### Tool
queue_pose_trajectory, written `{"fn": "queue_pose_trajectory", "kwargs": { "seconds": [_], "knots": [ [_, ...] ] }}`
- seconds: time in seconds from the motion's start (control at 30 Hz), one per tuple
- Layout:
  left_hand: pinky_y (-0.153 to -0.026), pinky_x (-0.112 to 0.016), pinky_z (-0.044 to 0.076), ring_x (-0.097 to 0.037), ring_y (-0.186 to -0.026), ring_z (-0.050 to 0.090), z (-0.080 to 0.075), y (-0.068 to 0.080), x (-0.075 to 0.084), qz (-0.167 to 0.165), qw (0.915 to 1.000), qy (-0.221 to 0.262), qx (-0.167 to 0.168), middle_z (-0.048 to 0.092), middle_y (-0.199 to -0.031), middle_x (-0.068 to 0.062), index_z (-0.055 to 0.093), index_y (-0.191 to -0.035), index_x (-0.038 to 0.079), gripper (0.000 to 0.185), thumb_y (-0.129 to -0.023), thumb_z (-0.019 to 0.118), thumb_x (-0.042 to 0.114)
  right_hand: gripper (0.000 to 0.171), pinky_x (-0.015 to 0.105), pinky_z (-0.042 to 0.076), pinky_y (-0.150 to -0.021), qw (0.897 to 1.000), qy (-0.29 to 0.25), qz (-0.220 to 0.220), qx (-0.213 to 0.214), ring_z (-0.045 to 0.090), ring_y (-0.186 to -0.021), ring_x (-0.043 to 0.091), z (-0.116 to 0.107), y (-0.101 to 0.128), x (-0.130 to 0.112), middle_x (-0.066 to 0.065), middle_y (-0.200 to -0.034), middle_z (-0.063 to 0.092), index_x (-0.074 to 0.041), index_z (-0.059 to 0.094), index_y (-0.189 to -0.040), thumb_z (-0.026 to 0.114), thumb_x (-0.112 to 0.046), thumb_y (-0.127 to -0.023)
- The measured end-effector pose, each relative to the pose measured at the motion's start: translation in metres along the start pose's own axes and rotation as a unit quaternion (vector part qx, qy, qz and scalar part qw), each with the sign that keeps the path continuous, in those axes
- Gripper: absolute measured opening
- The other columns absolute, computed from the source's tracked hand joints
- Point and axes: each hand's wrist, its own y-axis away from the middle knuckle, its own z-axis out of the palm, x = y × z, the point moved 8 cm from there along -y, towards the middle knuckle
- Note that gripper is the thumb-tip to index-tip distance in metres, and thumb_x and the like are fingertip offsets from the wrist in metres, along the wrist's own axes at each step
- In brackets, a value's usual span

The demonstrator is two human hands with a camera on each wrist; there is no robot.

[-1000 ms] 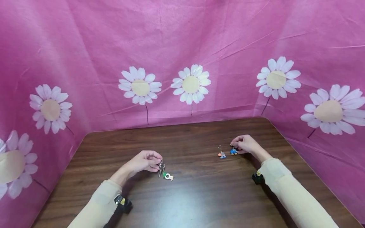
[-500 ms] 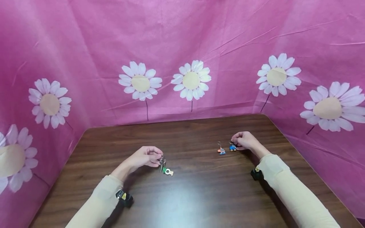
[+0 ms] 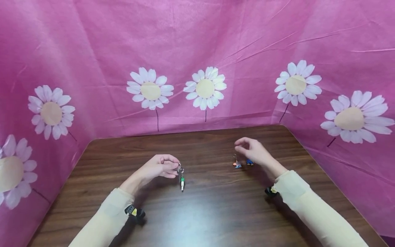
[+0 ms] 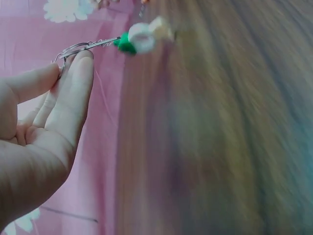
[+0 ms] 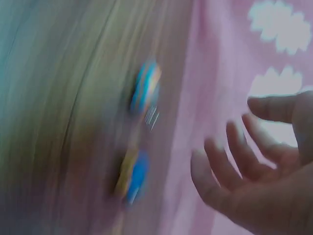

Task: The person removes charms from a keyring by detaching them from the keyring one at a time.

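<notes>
Left hand (image 3: 155, 169) pinches green-white keychain (image 3: 182, 181) off bench (image 3: 203, 212); right hand (image 3: 254, 152), fingers released, hovers over 2 small keychains (image 3: 242, 163) nr right edge.

Dark wood table (image 3: 216, 212) w/ pink daisy-print backdrop (image 3: 197, 51)

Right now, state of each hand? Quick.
Left hand: pinches the ring of a green-and-white keychain, which hangs above the table.
Right hand: open, holding nothing, above two small keychains on the table.
</notes>
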Motion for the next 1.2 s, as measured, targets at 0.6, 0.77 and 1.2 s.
{"fn": "queue_pose_trajectory", "kwargs": {
  "seconds": [0.6, 0.77, 1.2],
  "knots": [
    [-0.078, -0.044, 0.062, -0.021, -0.079, 0.073, 0.042, -0.001, 0.046, 0.082, 0.9946, 0.032, 0.054, 0.075, -0.093, -0.012, 0.063, -0.112, -0.005, 0.023, -0.099, 0.068, 0.013, 0.043, 0.033, 0.061, -0.080, 0.960, -0.206, -0.089, -0.170, 0.071, -0.096, 0.024, 0.128, 0.038, -0.108, 0.009, -0.105, 0.071, -0.004, 0.062, -0.124, 0.082, -0.019, -0.088],
    [-0.075, -0.041, 0.063, -0.021, -0.079, 0.074, 0.043, 0.000, 0.049, 0.087, 0.9939, 0.034, 0.057, 0.075, -0.094, -0.014, 0.062, -0.114, -0.006, 0.025, -0.099, 0.068, 0.013, 0.035, 0.032, 0.061, -0.077, 0.957, -0.215, -0.098, -0.170, 0.069, -0.097, 0.024, 0.133, 0.039, -0.113, 0.006, -0.106, 0.070, -0.005, 0.065, -0.117, 0.081, -0.019, -0.089],
    [-0.069, -0.035, 0.063, -0.016, -0.073, 0.069, 0.031, -0.002, 0.036, 0.065, 0.9968, -0.003, 0.047, 0.073, -0.088, -0.010, 0.062, -0.115, -0.009, 0.025, -0.098, 0.067, 0.008, 0.024, 0.043, 0.061, -0.073, 0.948, -0.168, -0.122, -0.240, 0.066, -0.087, 0.039, 0.134, 0.035, -0.110, 0.020, -0.100, 0.070, 0.002, 0.067, -0.116, 0.061, -0.016, -0.103]
  ]
}}
